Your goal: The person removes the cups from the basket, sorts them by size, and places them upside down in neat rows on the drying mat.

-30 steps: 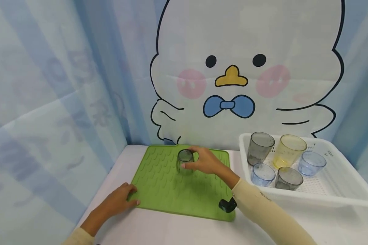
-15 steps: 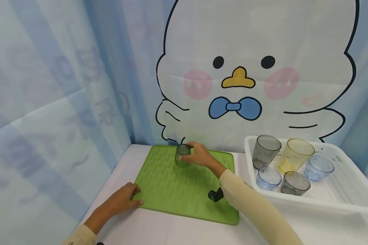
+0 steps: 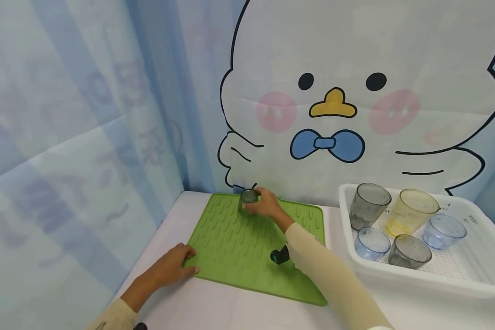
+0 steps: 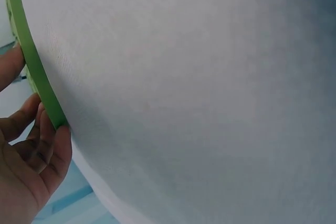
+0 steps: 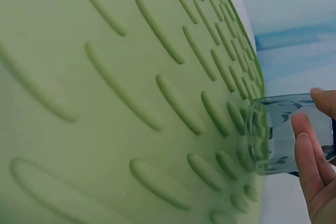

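A small dark-tinted glass [image 3: 247,198] is near the back edge of the green ridged mat [image 3: 247,252]. My right hand [image 3: 268,203] grips its side between thumb and fingers. In the right wrist view, one end of the glass [image 5: 283,129] is close against the mat's ridges, with fingers [image 5: 310,161] along its wall. My left hand [image 3: 174,264] holds the mat's front left corner. The left wrist view shows the thumb and fingers [image 4: 58,156] spread along the mat's green edge [image 4: 39,72].
A white basket [image 3: 470,284] stands right of the mat, containing a tall grey glass [image 3: 367,208], a yellow glass [image 3: 412,213], two low blue glasses [image 3: 372,244] and a low grey glass [image 3: 409,252]. A curtain [image 3: 334,55] with a cartoon bird hangs behind the white table. A small black device [image 3: 279,255] sits by the right sleeve.
My right hand has carried the dark glass farther back toward the mat's rear edge. My left hand stays at the corner. The head view has turned slightly left.
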{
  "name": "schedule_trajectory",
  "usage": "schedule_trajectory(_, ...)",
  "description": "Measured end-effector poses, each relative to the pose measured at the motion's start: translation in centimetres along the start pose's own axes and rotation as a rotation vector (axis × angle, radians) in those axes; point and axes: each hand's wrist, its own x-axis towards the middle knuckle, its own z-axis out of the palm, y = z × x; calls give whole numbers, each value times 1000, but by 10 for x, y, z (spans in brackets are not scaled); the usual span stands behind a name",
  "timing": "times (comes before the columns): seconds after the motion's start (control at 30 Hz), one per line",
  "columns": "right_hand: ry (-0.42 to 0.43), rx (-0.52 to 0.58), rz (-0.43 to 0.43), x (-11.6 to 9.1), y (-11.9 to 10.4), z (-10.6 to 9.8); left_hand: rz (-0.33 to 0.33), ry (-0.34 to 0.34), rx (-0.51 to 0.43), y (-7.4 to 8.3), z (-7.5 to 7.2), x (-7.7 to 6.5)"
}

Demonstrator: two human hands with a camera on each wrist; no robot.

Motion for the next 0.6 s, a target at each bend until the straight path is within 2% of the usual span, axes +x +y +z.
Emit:
schedule_trajectory(0.33, 30, 9, -15, 11, 2, 11, -24, -8, -26, 4, 0, 1)
schedule_trajectory(0.47, 11, 39, -43, 15, 2, 17, -41, -9, -25, 3, 1, 0)
schedule_trajectory(0.6, 7, 106, -15, 16, -1, 22, -48, -4, -26, 2, 0, 0)
